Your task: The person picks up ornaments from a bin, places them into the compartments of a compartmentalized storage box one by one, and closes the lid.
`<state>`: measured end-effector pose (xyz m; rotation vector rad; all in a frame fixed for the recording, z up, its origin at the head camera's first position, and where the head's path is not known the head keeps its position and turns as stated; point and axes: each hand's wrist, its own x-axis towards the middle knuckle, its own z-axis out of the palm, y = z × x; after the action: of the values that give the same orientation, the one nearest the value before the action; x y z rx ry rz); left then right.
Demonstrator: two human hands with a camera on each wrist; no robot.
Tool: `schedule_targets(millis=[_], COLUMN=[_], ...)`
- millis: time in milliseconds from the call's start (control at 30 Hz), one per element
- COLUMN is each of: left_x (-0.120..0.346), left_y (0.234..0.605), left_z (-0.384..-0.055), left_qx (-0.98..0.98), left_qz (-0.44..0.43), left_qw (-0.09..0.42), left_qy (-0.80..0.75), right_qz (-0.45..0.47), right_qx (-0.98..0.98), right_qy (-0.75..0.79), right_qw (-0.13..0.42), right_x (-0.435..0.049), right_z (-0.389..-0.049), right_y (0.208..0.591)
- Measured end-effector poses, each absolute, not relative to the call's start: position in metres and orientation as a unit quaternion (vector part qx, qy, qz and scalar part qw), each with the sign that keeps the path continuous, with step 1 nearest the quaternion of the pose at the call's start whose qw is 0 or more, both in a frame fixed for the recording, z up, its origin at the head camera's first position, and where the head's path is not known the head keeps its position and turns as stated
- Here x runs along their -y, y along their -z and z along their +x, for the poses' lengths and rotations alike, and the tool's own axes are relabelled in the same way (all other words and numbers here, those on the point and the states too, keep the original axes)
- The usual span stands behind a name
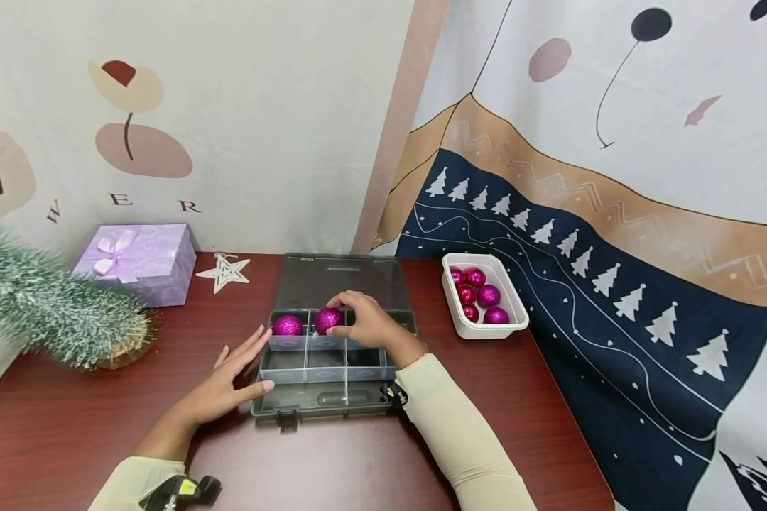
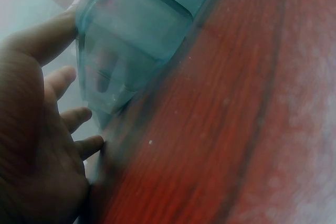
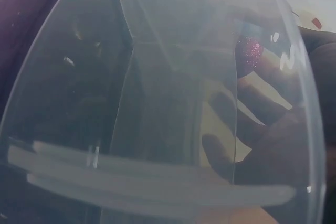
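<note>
A grey translucent compartment box (image 1: 326,373) lies on the table with its lid folded back. One glittery magenta bauble (image 1: 287,325) sits in its back-left compartment. My right hand (image 1: 364,323) pinches a second magenta bauble (image 1: 329,321) at the back-middle compartment; the right wrist view shows that glittery bauble (image 3: 251,51) dimly through the clear plastic. With fingers spread, my left hand (image 1: 230,387) rests against the box's left side. In the left wrist view the left hand's fingers (image 2: 79,119) lie along the box wall (image 2: 131,40).
A white tub (image 1: 518,319) with several magenta baubles stands right of the box. At the left are a frosted mini tree (image 1: 57,305), a lilac gift box (image 1: 160,266) and a white star (image 1: 224,272). Patterned cloth (image 1: 486,213) hangs along the table's right edge.
</note>
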<state>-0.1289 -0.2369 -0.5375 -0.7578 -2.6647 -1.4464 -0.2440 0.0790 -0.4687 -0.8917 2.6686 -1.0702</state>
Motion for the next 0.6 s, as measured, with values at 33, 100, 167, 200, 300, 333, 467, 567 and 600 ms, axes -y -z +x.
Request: schedule_targets(millis=[33,100,167,200,300,333,467,567,600], left_x=[0.2369,0.2369,0.2367,0.2367,0.2365,0.2365,0.2365,0.2366,0.2366], left_y=[0.538,0.5387,0.5391,0.5393,0.5392,0.5391,0.5385,0.5379,0.5379], left_z=[-0.129,-0.1291,-0.1292,-0.1293,-0.1294,-0.1295,-0.1299,-0.13,-0.13], left_qx=[0.853,0.853,0.853,0.853,0.853,0.852,0.851,0.851,0.851], left_qz=[-0.242,-0.242,-0.241,-0.241,-0.242,-0.242,-0.245,-0.245,-0.245], left_qw=[0.009,0.009,0.01,0.01,0.011,0.011,0.012,0.011,0.011], left_qy=[0.463,0.463,0.463,0.462,0.463,0.464,0.465,0.465,0.465], right_qz=[-0.295,-0.294,-0.293,-0.292,-0.289,-0.287,-0.283,-0.282,-0.281], right_qx=[-0.886,-0.889,-0.892,-0.894,-0.898,-0.899,-0.901,-0.902,-0.902], right_qy=[0.352,0.346,0.338,0.334,0.325,0.322,0.32,0.318,0.316], right_qw=[0.065,0.065,0.064,0.065,0.069,0.071,0.074,0.078,0.08], right_x=[-0.0789,-0.0786,-0.0782,-0.078,-0.0776,-0.0775,-0.077,-0.0766,-0.0765], right_z=[-0.244,-0.2445,-0.2446,-0.2446,-0.2441,-0.2439,-0.2437,-0.2437,-0.2436], right_y=[0.469,0.47,0.4706,0.4708,0.4712,0.4713,0.4717,0.4718,0.4718])
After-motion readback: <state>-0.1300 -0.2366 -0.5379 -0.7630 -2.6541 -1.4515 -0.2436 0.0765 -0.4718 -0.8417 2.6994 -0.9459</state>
